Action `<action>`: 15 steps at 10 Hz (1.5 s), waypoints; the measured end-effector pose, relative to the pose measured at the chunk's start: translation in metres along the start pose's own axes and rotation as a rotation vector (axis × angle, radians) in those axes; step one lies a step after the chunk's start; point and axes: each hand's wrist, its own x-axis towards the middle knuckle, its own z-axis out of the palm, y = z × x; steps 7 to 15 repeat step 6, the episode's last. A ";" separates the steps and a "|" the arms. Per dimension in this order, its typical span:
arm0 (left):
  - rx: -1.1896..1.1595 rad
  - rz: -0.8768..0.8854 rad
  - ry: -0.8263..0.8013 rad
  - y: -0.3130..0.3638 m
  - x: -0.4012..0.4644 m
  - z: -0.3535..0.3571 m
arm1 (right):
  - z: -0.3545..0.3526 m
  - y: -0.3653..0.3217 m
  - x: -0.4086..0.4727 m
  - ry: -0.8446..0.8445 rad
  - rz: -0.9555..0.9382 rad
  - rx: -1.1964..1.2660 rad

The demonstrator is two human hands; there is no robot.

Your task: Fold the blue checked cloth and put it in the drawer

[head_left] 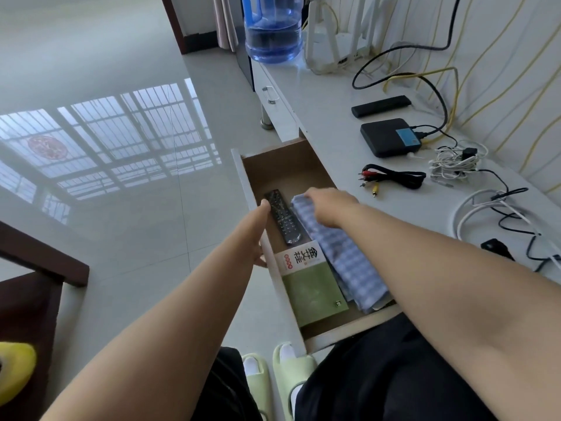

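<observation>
Along the right side of a pale, glossy tiled floor (127,165) runs a white cabinet top (328,117) carrying a black set-top box (390,137), loose cables (394,177), a router (337,38) and a blue water jug (273,28). Its drawer (288,165) stands pulled out. Inside, the folded blue checked cloth (349,259) lies along the right wall, beside a black remote control (282,217) and a green box (312,293). The right hand (331,208) rests on the cloth's far end, fingers bent down onto it; whether they pinch it cannot be made out. The left hand (262,235) grips the drawer's front panel, thumb over the top edge, its fingers hidden behind the panel.
</observation>
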 end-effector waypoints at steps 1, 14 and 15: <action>-0.009 0.047 -0.058 0.008 -0.007 0.006 | -0.022 0.016 -0.006 0.100 0.065 0.304; -0.276 0.054 -0.296 0.023 -0.005 0.097 | -0.054 0.069 -0.010 0.008 0.344 0.452; -0.276 0.054 -0.296 0.023 -0.005 0.097 | -0.054 0.069 -0.010 0.008 0.344 0.452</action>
